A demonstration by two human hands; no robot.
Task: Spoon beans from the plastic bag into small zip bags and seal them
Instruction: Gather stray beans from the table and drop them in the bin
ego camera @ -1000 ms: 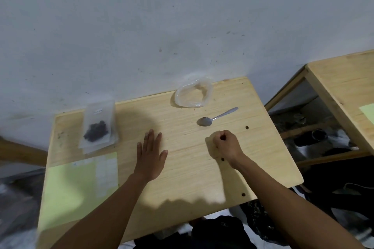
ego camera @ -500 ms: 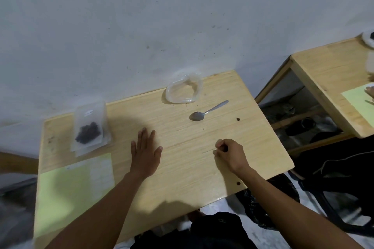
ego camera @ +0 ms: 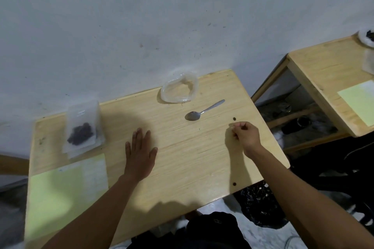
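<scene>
A clear plastic bag [ego camera: 179, 89] lies open at the table's far edge, and it looks empty. In front of it a metal spoon [ego camera: 203, 111] rests bowl-left on the wood. Small zip bags [ego camera: 82, 127] are stacked at the far left, the top one holding dark beans. One loose bean [ego camera: 234, 118] lies just beyond my right hand [ego camera: 245, 134], another loose bean [ego camera: 234, 184] near the front edge. My right hand has its fingers curled and its fingertips pinched together on something tiny, apparently a bean. My left hand [ego camera: 139, 151] lies flat on the table's middle.
A pale green sheet [ego camera: 66, 194] covers the wooden table's [ego camera: 188, 168] front left corner. A second wooden table [ego camera: 323, 70] stands to the right with another green sheet [ego camera: 360, 101] and a dish of dark beans [ego camera: 367, 37]. Dark bags and clutter sit between and below the tables.
My right hand slid right across the table with fingers pinched. The loose bean that lay by its wrist is gone from the wood. My left hand stayed flat.
</scene>
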